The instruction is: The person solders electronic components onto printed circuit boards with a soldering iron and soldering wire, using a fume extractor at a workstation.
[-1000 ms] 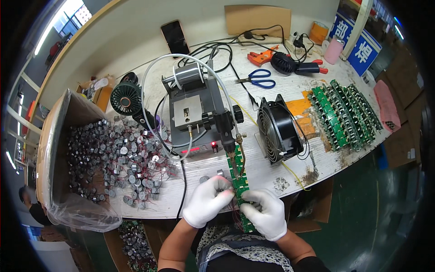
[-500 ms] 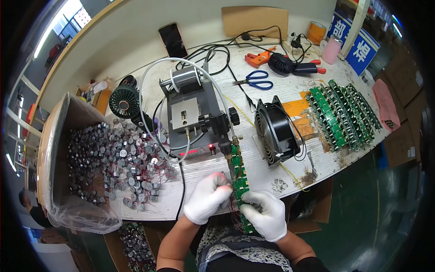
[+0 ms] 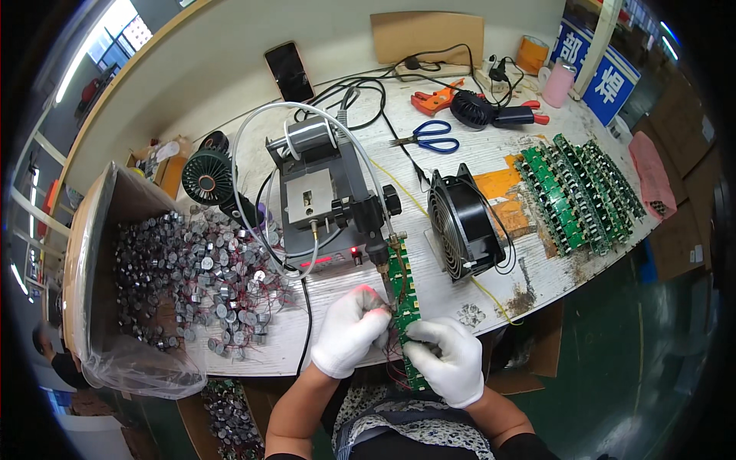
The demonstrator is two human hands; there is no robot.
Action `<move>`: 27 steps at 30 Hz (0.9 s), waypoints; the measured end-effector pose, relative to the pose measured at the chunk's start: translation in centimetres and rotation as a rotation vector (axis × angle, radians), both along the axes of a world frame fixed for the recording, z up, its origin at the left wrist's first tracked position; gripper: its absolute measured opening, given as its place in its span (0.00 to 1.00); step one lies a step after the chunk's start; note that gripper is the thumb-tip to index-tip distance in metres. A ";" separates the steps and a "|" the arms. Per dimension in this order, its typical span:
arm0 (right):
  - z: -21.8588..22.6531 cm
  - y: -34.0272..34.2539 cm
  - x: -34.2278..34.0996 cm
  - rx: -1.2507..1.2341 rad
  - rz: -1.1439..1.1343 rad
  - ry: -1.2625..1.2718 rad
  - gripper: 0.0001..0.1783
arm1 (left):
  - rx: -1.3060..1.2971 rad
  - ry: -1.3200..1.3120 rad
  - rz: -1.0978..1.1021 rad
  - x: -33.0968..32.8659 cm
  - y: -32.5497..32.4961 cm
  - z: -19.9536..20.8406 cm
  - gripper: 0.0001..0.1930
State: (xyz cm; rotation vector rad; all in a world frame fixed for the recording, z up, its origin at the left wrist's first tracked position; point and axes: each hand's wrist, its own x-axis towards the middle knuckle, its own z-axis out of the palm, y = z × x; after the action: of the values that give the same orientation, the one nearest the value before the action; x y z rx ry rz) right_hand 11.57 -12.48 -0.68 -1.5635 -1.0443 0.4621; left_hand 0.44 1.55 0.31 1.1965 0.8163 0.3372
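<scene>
Right fingers first: closed in a pinch on the green board, white glove and all! The left fingers are drawn together right at the board's left side; whether they grip anything, I cannot tell. And what a board: a long, narrow strip, bright green, pale gold patches dotted along it, its lower stretch partly covered by the right hand. It slants slightly, its far end beneath the soldering arm, its near end jutting past the front edge of the desk. Thin red wires trail between the hands, beside the strip!

Outward now: the dark soldering machine stands behind the left hand, a black fan to the board's right. Toward the desk's right end, rows of green boards lie packed side by side; toward the left end, small silver round parts spread in a heap. Blue-handled scissors lie toward the back edge.
</scene>
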 end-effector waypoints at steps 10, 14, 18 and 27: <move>0.0 0.2 -0.3 0.022 -0.020 -0.063 0.14 | 0.149 0.078 0.001 -0.2 -0.1 -0.4 0.05; -0.2 0.2 -0.4 -0.015 -0.019 -0.006 0.13 | 0.170 0.091 0.005 -0.3 0.0 -1.0 0.05; -0.3 0.0 -0.6 -0.049 -0.028 0.078 0.13 | 0.242 0.126 -0.009 -0.4 -0.1 -1.0 0.06; -0.5 -0.5 -0.7 -0.069 -0.019 0.112 0.13 | 0.252 0.138 -0.056 -0.5 0.0 -1.1 0.07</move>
State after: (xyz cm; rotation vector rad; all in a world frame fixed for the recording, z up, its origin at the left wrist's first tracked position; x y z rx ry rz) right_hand 10.83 -13.01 -1.19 -1.5889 -0.9359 0.5713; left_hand -0.03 1.56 -0.76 1.4882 0.8763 0.3204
